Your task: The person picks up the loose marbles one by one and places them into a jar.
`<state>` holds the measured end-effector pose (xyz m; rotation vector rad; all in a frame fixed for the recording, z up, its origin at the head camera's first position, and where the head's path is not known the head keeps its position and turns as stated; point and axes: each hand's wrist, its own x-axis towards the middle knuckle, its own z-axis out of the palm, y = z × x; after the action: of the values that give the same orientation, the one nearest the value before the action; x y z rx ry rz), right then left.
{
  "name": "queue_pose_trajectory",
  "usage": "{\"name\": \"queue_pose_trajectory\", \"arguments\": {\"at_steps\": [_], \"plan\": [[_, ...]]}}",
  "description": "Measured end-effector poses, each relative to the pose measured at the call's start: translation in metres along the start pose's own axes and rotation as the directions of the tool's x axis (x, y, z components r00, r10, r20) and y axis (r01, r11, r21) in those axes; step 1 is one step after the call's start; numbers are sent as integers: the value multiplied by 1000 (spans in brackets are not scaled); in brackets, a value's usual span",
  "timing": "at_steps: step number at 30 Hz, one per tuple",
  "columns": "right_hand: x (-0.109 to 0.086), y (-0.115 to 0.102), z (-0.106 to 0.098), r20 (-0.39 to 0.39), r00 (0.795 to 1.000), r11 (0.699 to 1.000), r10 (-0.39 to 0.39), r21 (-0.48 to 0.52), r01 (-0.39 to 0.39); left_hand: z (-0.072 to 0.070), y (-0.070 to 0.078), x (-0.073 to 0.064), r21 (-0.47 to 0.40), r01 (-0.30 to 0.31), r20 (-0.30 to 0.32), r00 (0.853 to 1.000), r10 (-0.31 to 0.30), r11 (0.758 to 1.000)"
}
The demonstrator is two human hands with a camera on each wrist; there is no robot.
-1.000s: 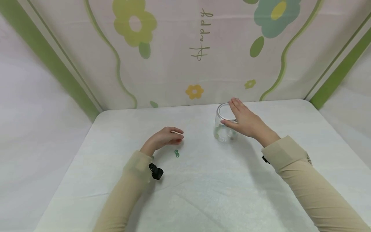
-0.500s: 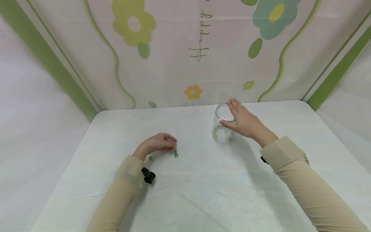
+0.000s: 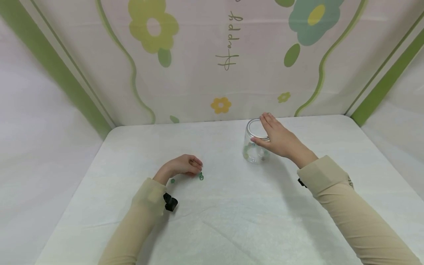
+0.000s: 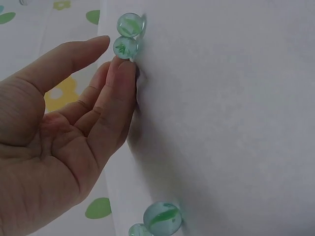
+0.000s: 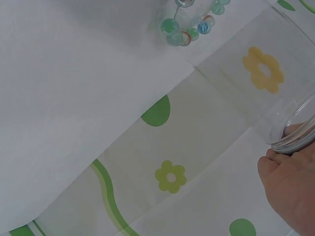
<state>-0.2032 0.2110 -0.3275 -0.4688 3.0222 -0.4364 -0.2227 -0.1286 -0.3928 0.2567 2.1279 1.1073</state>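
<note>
A: How does the left hand lie?

B: The left hand [image 3: 185, 165] is low over the white-covered bench [image 3: 232, 221], palm sideways. Its thumb and fingers are apart; the wrist view shows a clear gap between them, with nothing held there.

A: What is near it?

B: 2 clear green marbles, touching each other, lie at its fingertips. The nearer marble [image 4: 125, 47] is right against the fingertips in view, though I can't tell whether they touch. The farther marble [image 4: 130, 24] is just past it. 2 swirled marbles [image 4: 162, 219] lie near that hand's wrist, on the side toward the person; the wrist view's edge cuts 1 of them off.

A: And the right hand?

B: The right hand [image 3: 281, 140] is well to the right of the left hand. Its thumb and fingers are spread around the rim of a clear jar [image 3: 253, 152], holding it. The jar stands upright, just left of that hand's palm. Loose marbles [image 5: 170, 25] ring its bottom, green, blue and orange-streaked.

A: What surrounds the hands?

B: Beyond them rises a pale flowered backdrop [image 3: 185, 84] reading "Happy". Behind each hand is a beige sleeve [image 3: 129, 228].
</note>
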Motion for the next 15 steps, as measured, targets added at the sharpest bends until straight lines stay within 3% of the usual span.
{"name": "queue_pose_trajectory", "arguments": {"at_steps": [15], "plan": [[0, 1, 1, -3, 1000, 1000, -1, 3, 1, 5, 2, 2, 98, 4, -36, 999, 0, 995]]}}
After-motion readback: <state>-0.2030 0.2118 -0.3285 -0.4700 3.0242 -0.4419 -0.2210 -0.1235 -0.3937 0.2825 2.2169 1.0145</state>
